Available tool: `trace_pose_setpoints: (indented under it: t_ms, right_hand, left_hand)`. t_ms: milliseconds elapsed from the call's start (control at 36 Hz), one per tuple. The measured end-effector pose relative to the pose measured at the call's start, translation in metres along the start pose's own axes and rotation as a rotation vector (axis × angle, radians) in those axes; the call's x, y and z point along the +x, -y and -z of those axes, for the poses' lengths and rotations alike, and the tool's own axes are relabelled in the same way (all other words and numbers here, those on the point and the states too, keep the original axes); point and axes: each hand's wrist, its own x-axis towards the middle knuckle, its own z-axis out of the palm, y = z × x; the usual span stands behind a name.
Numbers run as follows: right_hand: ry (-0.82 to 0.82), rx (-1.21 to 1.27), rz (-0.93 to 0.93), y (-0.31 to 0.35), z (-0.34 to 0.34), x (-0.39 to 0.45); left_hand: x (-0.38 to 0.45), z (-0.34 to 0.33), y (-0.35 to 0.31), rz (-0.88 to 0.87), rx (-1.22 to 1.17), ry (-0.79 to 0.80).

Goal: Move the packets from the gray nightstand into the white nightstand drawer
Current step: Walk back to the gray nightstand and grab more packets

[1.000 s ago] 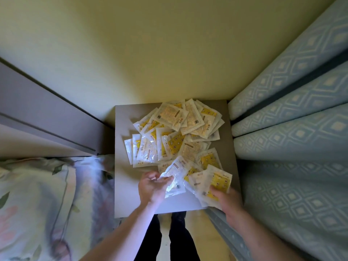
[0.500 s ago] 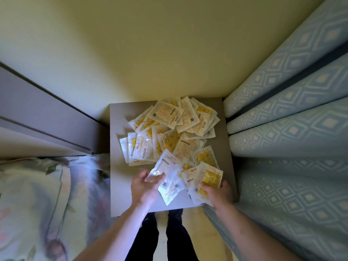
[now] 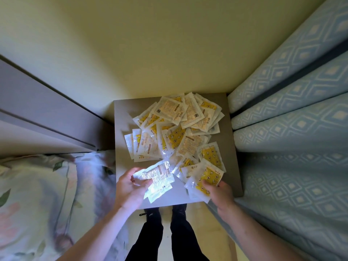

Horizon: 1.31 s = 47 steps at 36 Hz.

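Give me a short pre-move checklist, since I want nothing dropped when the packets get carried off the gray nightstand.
1. Left hand grips shiny packets: ok.
2. Right hand grips yellow packets: ok.
3. Held bundles squared up: not ok, both fan out loosely.
4. Gray nightstand emptied: not ok, a loose pile remains.
5. White nightstand drawer open: cannot tell, not in view.

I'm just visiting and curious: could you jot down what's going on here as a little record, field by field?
Place: gray nightstand between a bed and blue curtains
On top: heap of yellow-and-white packets
Left hand: grips shiny packets at the near edge
Right hand: holds a fanned bunch of packets
White nightstand drawer: not in view
Progress: most packets not yet moved
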Motion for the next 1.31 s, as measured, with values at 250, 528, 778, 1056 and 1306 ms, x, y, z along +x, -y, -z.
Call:
trace_pose_setpoints:
  t_ms: [250, 528, 778, 1056, 1306]
  right_hand:
    - [-0.056, 0.009, 0.048, 0.000, 0.013, -0.007]
    - [-0.121, -0.007, 0.003, -0.007, -0.020, 0.006]
    - [-0.161, -0.104, 0.075, 0.006, -0.022, -0.020]
    - [-0.073, -0.402, 0.359, 0.064, 0.014, -0.120]
    - [0.018, -0.577, 0.531, 0.107, 0.023, -0.189]
  left_hand:
    - [-0.001, 0.003, -0.004, -0.030, 0.045, -0.025]
    - [-0.007, 0.010, 0.003, -0.012, 0.114, -0.003]
    - [-0.020, 0.026, -0.005, 0.008, 0.051, 0.012]
    - [-0.080, 0.072, -0.049, -0.012, 0.096, 0.053]
    - [-0.180, 0.134, -0.096, -0.041, 0.121, -0.039]
